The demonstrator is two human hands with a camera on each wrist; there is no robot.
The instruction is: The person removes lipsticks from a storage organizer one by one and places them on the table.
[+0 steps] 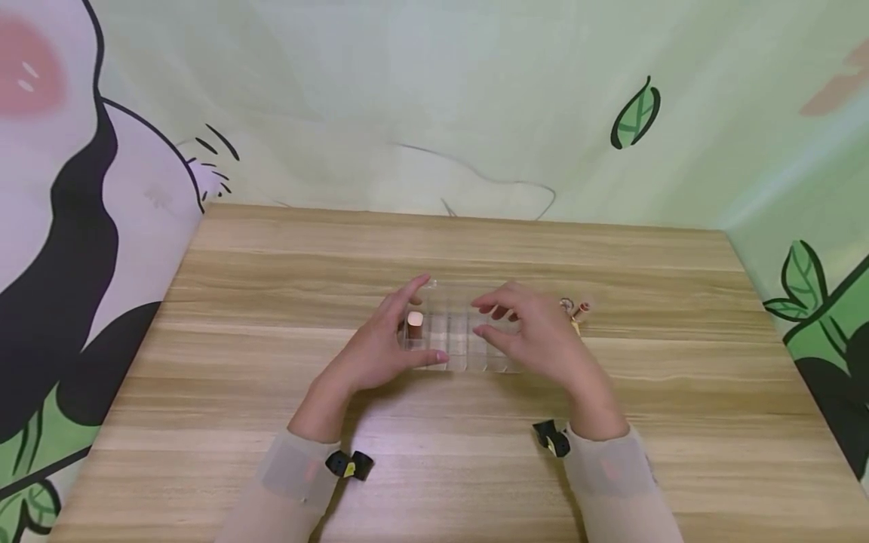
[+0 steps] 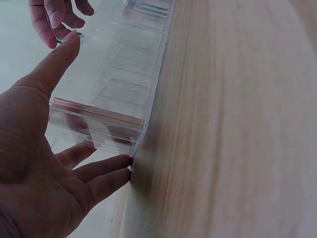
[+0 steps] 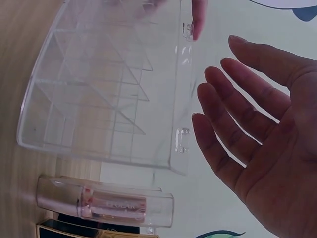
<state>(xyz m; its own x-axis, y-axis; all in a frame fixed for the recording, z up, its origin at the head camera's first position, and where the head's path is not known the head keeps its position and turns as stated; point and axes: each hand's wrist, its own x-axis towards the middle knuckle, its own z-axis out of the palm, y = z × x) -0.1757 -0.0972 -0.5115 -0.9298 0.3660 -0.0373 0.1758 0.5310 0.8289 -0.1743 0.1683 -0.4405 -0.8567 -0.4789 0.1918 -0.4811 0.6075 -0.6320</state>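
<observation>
A clear plastic organizer box [image 1: 458,343] with several compartments stands on the table. One lipstick [image 1: 415,324] with a shiny rose-gold top is upright in its leftmost part. My left hand [image 1: 375,348] holds the box's left end, thumb along the front, index finger at the back edge. Above the right part of the box hovers my right hand [image 1: 539,338], fingers gently bent and nothing between them. Beside the box, in the right wrist view, lie a clear-cased pink lipstick [image 3: 119,206] and a black-and-gold tube [image 3: 74,230], cut off by the frame edge.
The wooden table [image 1: 434,460] reaches back to a cloth backdrop [image 1: 339,90] printed with cartoon leaves and figures. Several small cosmetic items [image 1: 580,309] lie just right of the right hand, partly hidden by it. A black strap piece [image 1: 349,464] sits at the left wrist.
</observation>
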